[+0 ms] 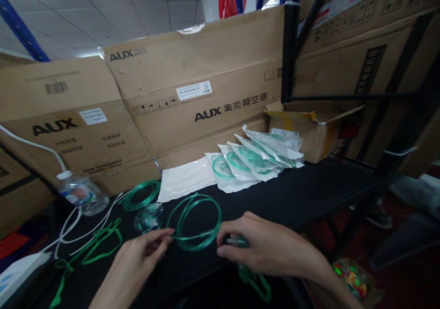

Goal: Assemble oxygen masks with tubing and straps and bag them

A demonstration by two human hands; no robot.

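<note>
A coil of green tubing [195, 217] lies on the black table [309, 194] in front of me. My left hand [137, 258] pinches the tubing at the coil's near left side. My right hand [271, 249] is closed over a small greenish connector [237, 241] at the coil's right end. A clear mask piece [148, 217] rests just left of the coil. Another green tubing coil [140, 195] lies behind it. A green elastic strap [99, 245] sprawls at the left.
Several sealed packets with green tubing [254, 160] fan out at the back, beside a flat white pouch [185, 178] and an open carton [312, 125]. A water bottle [80, 194] and white cable [68, 228] sit at left. Large AUX cardboard boxes [206, 89] wall the rear. Black shelf frame [288, 47] at right.
</note>
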